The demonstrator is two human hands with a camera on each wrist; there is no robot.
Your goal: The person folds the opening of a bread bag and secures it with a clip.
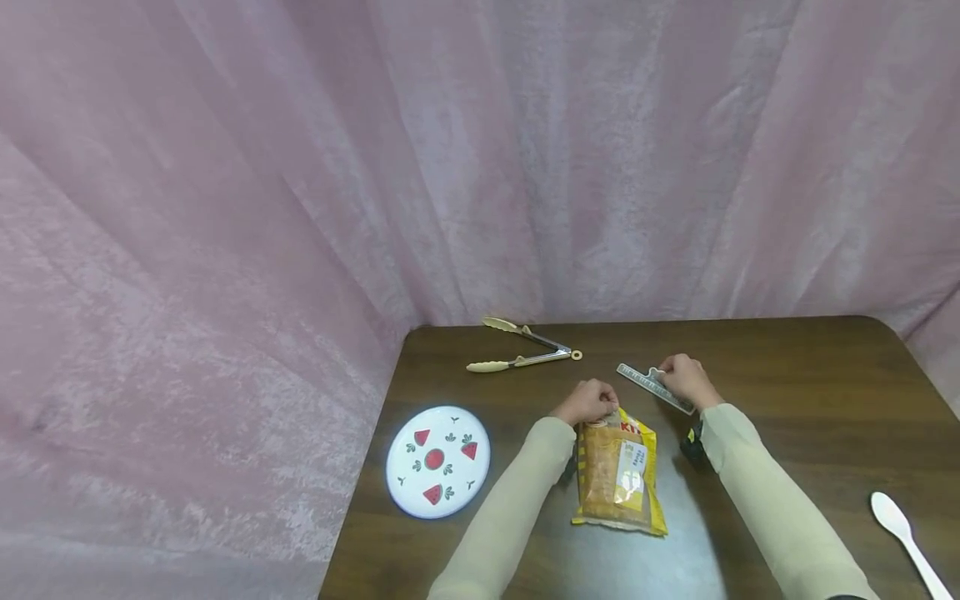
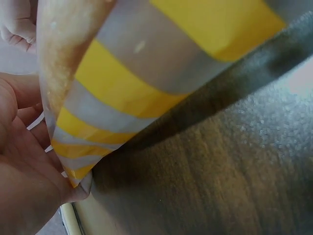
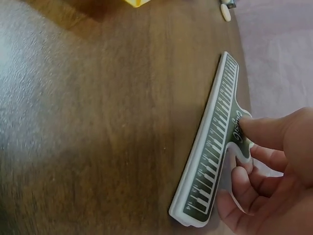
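Note:
A yellow and clear plastic food bag with tan contents and a white label lies on the table. My left hand pinches the bag's top edge. In the left wrist view, the yellow-striped side of the bag slopes up from the tabletop, and the fingers are partly behind it. To the right, my right hand grips the handle of a long bag clip. The right wrist view shows the thumb on the handle of this clip, which has a dark piano-key pattern and white edges.
Cream-tipped metal tongs lie spread at the back of the brown table. A round white plate-like piece with watermelon prints is at the left. A white spoon lies near the right edge. Pink curtains hang behind.

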